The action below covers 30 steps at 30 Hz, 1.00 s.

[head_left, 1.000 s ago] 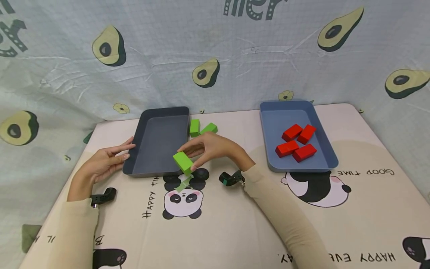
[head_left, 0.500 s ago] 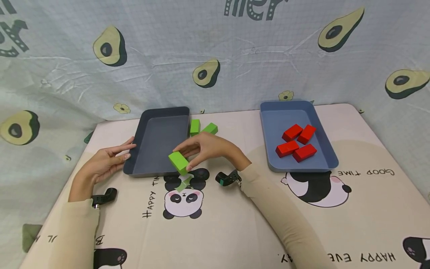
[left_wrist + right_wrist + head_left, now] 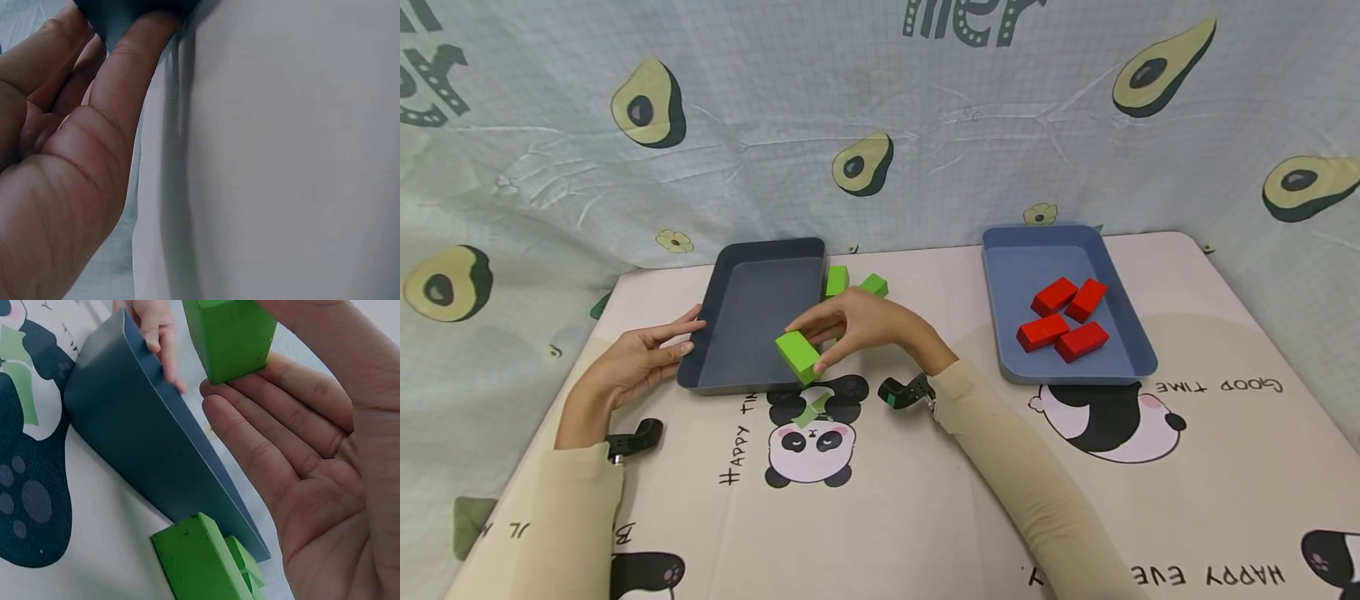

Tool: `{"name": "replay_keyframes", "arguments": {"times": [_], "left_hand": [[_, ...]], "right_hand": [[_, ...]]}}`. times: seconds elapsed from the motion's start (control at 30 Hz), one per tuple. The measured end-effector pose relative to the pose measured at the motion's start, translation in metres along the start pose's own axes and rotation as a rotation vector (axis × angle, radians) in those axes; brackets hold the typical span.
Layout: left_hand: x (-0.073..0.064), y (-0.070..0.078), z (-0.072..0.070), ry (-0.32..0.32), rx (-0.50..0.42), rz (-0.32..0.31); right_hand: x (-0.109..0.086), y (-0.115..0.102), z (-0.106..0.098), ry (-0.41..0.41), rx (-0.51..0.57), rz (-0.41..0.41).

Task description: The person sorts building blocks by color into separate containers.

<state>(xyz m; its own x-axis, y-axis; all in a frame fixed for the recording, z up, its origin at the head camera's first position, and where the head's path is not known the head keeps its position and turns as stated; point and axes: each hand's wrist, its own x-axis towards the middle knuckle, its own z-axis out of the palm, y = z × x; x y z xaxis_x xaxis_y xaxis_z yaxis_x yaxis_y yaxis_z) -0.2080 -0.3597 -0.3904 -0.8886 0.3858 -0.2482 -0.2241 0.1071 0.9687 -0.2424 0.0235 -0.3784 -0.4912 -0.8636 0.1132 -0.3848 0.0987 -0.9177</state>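
Note:
My right hand [image 3: 868,321] pinches a green block [image 3: 797,356] between thumb and fingertips, above the front right part of the dark grey tray [image 3: 752,387]. In the right wrist view the held block [image 3: 234,340] is up by the fingertips and the other fingers extend loosely below it. My left hand [image 3: 632,362] touches the left side of the same tray, thumb and forefinger tips at its rim. Two more green blocks, one upright [image 3: 837,281] and one lying angled [image 3: 874,285], are on the table just right of the tray, partly behind my right hand.
A blue tray [image 3: 1022,367] stands at the right with several red blocks [image 3: 1054,296] in it. The tabletop [image 3: 925,500] has printed pandas and lettering. Behind the table hangs a pale sheet [image 3: 760,125] with avocado prints.
My right hand has shifted slightly left with the green block, bringing it over the tray's front right edge. My left hand keeps its place at the tray's side.

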Motion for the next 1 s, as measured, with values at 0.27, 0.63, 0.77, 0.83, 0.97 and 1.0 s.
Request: {"name": "replay_keyframes", "arguments": {"times": [0.27,0.63,0.77,0.83,0.97,1.0], "left_hand": [[0.000,-0.001,-0.002,-0.005,-0.017,0.003],[0.000,0.000,-0.003,0.003,-0.012,-0.014],[0.000,0.000,-0.003,0.008,0.001,-0.023],[0.000,0.001,-0.002,0.010,0.011,-0.026],[0.001,0.002,-0.002,0.012,0.014,-0.033],[0.001,0.002,-0.002,0.012,0.014,-0.036]], "right_hand": [[0.002,0.003,0.001,0.012,0.019,-0.026],[0.009,0.001,0.002,0.009,0.039,-0.073],[0.011,0.002,0.002,0.009,0.052,-0.079],[0.011,0.003,0.001,0.012,0.058,-0.086],[0.013,0.005,0.001,0.017,0.064,-0.100],[0.014,0.006,0.002,0.016,0.064,-0.104]]}}
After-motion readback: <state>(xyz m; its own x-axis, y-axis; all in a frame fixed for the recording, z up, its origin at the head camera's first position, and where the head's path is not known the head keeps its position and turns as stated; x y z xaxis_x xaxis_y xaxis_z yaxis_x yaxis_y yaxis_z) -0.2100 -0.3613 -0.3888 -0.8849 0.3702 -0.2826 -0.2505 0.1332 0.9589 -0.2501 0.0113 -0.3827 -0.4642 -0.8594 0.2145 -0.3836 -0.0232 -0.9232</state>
